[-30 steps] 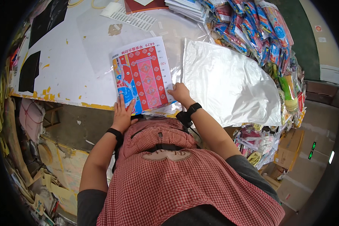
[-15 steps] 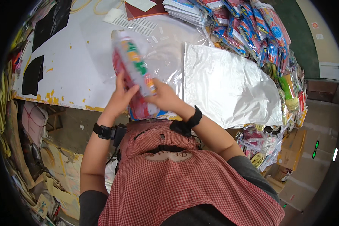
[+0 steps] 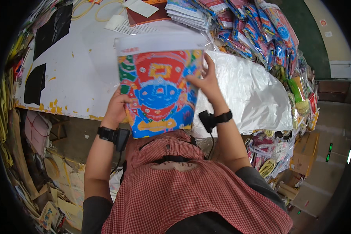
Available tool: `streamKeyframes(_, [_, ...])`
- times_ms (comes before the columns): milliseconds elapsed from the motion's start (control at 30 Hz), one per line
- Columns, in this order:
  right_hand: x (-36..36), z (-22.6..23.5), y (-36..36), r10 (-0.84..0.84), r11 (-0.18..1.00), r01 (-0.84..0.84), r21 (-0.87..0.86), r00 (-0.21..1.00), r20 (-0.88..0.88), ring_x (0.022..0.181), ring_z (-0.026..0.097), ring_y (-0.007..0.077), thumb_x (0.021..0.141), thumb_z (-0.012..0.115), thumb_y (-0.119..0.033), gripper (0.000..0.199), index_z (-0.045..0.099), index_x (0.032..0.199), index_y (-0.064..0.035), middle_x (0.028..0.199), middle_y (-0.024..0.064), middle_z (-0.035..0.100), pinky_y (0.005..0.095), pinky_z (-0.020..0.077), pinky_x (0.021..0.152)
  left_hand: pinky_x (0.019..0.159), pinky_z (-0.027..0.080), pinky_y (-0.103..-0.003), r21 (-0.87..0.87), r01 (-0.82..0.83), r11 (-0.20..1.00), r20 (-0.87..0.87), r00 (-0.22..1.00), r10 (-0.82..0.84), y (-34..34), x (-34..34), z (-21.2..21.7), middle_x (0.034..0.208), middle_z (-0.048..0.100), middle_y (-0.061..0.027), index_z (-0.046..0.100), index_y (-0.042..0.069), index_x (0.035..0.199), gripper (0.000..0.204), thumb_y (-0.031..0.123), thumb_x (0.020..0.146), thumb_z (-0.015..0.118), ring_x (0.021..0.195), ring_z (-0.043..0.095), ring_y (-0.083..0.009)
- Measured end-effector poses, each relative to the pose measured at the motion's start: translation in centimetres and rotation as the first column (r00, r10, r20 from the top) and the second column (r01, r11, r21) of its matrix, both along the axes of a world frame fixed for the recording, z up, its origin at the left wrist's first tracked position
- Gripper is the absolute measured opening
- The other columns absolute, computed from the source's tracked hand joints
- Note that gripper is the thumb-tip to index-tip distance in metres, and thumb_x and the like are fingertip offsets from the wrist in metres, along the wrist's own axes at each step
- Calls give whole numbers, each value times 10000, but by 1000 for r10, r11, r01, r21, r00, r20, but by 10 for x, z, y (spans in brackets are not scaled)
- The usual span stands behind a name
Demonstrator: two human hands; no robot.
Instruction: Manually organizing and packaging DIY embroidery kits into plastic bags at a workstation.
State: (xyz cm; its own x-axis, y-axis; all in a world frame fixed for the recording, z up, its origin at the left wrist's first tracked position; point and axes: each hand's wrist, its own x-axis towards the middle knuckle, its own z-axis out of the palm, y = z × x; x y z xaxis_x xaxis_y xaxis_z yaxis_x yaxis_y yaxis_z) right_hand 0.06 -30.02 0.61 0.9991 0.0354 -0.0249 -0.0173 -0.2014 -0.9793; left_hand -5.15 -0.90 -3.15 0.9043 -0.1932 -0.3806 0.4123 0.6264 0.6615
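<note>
A flat, folded sheet printed in bright colours [image 3: 158,93] is held up in front of me at the table's near edge. Red, blue, yellow and green areas fill it below a plain white top margin; whether it is cloth or paper I cannot tell. My left hand [image 3: 117,108] grips its left edge, the thumb on the printed face. At the right edge my right hand [image 3: 210,81] holds it, thumb in front and the other fingers partly hidden. Just right of the sheet lies a stack of clear-white plastic bags [image 3: 245,91].
On the white table [image 3: 80,66], packaged colourful kits [image 3: 257,33] are heaped at the far right beside a stack of booklets [image 3: 189,15]. A red-brown folder [image 3: 147,16], a label sheet [image 3: 121,24] and beige loops [image 3: 84,8] lie at the back. Black patches [image 3: 35,84] cover the table's left.
The printed sheet was tilted nearly edge-on and now faces me broadside. My right hand has moved right and farther away, to its right edge; my left hand has shifted slightly left.
</note>
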Motion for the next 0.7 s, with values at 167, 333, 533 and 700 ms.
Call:
streamKeyframes(167, [-22, -62, -65, 2, 945, 109, 308, 941, -338, 926, 569, 164, 734, 674, -50, 463, 455, 1140, -8, 1038, 73, 591, 297, 458, 825, 794, 484, -312, 64, 345, 937, -217, 921, -324, -53, 15, -36, 1097, 547, -124, 375, 30, 1252, 553, -18, 710, 473, 933, 581, -219])
streamKeyframes(333, [-76, -117, -90, -337, 926, 377, 29, 857, -390, 878, 581, 158, 745, 659, -42, 373, 500, 1082, -10, 992, 73, 608, 293, 470, 772, 877, 423, -323, 952, 157, 261, 33, 798, -601, -52, 54, -113, 1184, 486, -208, 372, -17, 1260, 548, 157, 772, 549, 1051, 520, -273])
streamKeyframes(533, [-116, -130, -98, -426, 878, 479, 11, 791, -440, 841, 588, 150, 776, 647, -67, 310, 510, 1048, -6, 970, 73, 617, 291, 478, 761, 934, 382, -392, 989, -127, -81, 71, 870, -488, 3, 121, -141, 1193, 453, -250, 431, -57, 1188, 530, 145, 720, 575, 1109, 443, -364])
streamKeyframes(700, [-121, -124, -93, -433, 881, 473, -29, 779, -455, 829, 584, 138, 766, 661, -72, 309, 522, 1036, -9, 957, 59, 614, 276, 473, 748, 896, 417, -367, 870, -195, -453, -110, 818, -564, 21, 130, -161, 1201, 446, -231, 453, -55, 1125, 417, 54, 733, 545, 1067, 469, -347])
